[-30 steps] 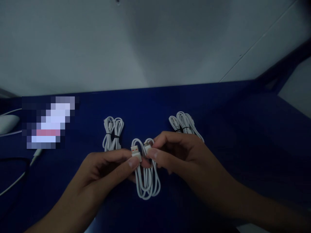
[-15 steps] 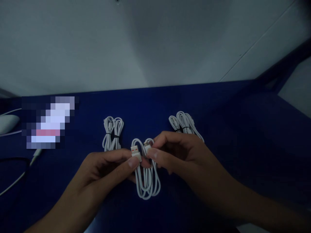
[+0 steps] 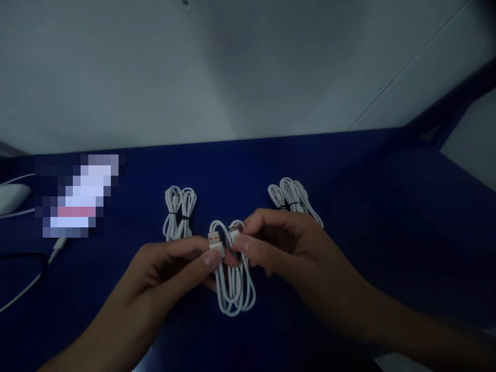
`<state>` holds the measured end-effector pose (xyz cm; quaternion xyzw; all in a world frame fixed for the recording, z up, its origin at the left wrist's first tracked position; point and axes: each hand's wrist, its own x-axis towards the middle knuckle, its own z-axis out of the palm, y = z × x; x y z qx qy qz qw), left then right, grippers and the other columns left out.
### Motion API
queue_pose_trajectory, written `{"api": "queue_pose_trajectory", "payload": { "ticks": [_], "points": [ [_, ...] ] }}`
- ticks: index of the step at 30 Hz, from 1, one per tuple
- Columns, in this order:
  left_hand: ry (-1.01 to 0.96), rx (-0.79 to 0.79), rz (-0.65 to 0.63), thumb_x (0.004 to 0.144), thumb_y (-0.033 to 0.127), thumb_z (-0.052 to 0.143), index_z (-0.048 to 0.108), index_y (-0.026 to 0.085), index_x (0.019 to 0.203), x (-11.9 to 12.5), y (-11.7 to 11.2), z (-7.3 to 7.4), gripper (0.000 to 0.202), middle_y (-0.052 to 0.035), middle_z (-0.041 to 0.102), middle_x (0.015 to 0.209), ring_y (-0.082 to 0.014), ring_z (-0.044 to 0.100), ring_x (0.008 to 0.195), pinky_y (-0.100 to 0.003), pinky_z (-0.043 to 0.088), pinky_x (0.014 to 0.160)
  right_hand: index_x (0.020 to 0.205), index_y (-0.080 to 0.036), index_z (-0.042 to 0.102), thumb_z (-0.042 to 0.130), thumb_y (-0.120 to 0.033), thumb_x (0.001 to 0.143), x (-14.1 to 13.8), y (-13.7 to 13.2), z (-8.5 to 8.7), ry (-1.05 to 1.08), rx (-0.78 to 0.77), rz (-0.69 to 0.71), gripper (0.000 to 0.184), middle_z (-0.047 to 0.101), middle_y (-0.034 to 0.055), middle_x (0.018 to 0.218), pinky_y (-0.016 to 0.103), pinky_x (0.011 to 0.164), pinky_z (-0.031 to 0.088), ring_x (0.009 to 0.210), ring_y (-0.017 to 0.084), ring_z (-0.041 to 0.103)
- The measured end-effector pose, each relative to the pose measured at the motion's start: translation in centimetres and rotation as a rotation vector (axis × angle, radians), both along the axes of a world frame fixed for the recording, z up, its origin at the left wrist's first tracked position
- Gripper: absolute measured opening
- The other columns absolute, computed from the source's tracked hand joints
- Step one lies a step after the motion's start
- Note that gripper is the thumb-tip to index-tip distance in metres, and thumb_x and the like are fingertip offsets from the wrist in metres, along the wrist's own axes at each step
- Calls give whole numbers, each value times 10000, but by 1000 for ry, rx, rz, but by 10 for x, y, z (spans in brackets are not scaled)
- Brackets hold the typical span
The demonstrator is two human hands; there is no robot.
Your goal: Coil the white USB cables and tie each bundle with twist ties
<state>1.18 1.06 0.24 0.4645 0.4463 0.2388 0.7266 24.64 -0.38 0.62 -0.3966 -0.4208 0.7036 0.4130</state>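
Both hands meet over the middle of the blue tabletop [image 3: 368, 206], nearer its near edge than its far one. The left hand [image 3: 170, 268] pinches the large plug [image 3: 215, 243] of a white cable [image 3: 234, 289] between thumb and forefinger. The plug's flat face, with an orange insert, points up and away from the person. The right hand [image 3: 287, 248] closes its thumb and first fingers narrowly on the small plug [image 3: 233, 231] at the cable's other end. The two plugs sit just beside each other, and the fingertips of the two hands almost touch. The rest of the cable hangs below the fingers in several long loops. It cannot be told whether their lower bends rest on the tabletop or hang just above it.

Two more white cables lie beyond the hands toward the far edge, each folded and bound at its middle with a dark tie. The left bundle [image 3: 179, 209] lies just past the left hand's knuckles, apart from them. The right bundle [image 3: 292, 196] is partly hidden behind the right hand's fingers.

Near the left edge lies a pale rounded object [image 3: 11, 196], cut off by the frame. Thin cords [image 3: 23, 289] trail across the corner below it. A pale wall [image 3: 248, 77] rises behind the far edge.
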Motion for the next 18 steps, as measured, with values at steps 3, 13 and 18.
{"api": "queue_pose_trajectory", "payload": {
  "ticks": [3, 13, 18],
  "points": [
    [7, 1, -3, 1064, 296, 771, 947, 296, 1127, 1, 0, 1, 187, -36, 900, 1058, -181, 779, 885, -223, 614, 783, 909, -215, 812, 819, -142, 1039, 0, -1, 0, -9, 14, 0, 150, 798, -57, 895, 173, 787, 590, 840, 82, 727],
    [-5, 24, -5, 1079, 285, 770, 937, 324, 1150, 3, 0, 2, 185, -10, 870, 972, -173, 759, 888, -220, 609, 787, 884, -211, 807, 829, -125, 1032, -2, -1, 0, 15, 10, -8, 173, 802, -61, 881, 150, 784, 592, 828, 68, 731],
    [8, 27, -19, 1096, 365, 772, 948, 320, 1114, 2, 1, 4, 183, 1, 879, 988, -165, 775, 922, -209, 598, 877, 916, -227, 814, 799, -104, 1057, -2, -2, 0, 55, -12, 5, 187, 807, -69, 885, 141, 793, 600, 845, 65, 761]
  ]
}}
